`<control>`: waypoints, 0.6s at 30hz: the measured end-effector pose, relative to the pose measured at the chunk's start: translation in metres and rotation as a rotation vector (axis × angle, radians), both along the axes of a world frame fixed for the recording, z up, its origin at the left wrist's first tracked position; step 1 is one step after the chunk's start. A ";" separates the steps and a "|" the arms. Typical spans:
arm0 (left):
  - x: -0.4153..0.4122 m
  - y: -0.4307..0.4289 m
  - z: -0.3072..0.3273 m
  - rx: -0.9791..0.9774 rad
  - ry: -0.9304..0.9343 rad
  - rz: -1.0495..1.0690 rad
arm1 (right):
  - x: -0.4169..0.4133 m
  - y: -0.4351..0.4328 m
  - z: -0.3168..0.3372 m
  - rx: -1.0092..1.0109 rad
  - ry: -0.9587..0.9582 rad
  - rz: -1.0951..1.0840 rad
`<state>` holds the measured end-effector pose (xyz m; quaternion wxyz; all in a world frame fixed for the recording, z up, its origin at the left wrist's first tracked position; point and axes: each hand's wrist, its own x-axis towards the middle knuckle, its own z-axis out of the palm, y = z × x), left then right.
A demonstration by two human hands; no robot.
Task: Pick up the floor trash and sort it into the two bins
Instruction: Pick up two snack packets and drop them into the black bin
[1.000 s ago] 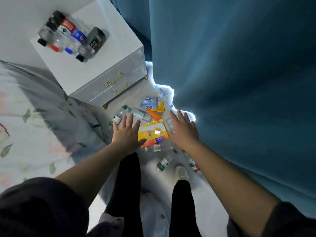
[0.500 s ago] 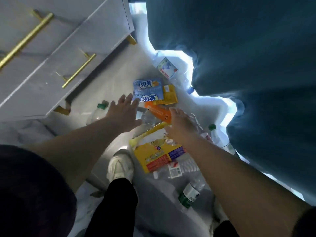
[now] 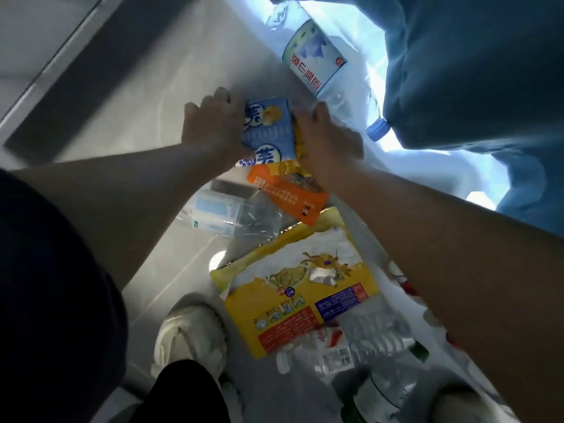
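Note:
A blue snack packet [image 3: 268,129] lies on the pale floor, and my left hand [image 3: 213,129] grips its left edge. My right hand [image 3: 328,141] presses on its right edge, over a small yellow wrapper [image 3: 300,148]. Just below them lies an orange packet [image 3: 290,193], then a big yellow snack bag [image 3: 299,288]. A crushed clear bottle [image 3: 225,213] lies left of the orange packet. A large water bottle with a blue cap [image 3: 314,56] lies beyond my hands. No bins are in view.
A blue curtain [image 3: 476,71] hangs at the right, down to the floor. The base of a white cabinet [image 3: 61,56] is at the upper left. My white shoes [image 3: 189,340] stand near more clear bottles [image 3: 381,377] at the bottom.
I have bent closer to the floor, so the trash looks larger. Both hands have moved forward from the orange packet and bottle onto the blue snack packet and closed on its edges.

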<state>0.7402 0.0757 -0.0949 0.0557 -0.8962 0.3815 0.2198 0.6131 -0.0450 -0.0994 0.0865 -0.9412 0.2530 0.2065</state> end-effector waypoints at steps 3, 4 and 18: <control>0.007 0.009 0.011 -0.077 0.018 0.074 | -0.005 -0.002 0.010 -0.051 -0.036 -0.063; 0.010 0.013 0.018 -0.106 0.039 0.086 | -0.006 -0.002 0.015 -0.052 -0.026 -0.083; -0.014 0.073 0.232 -0.280 0.244 0.357 | -0.071 -0.017 0.228 0.139 0.173 -0.479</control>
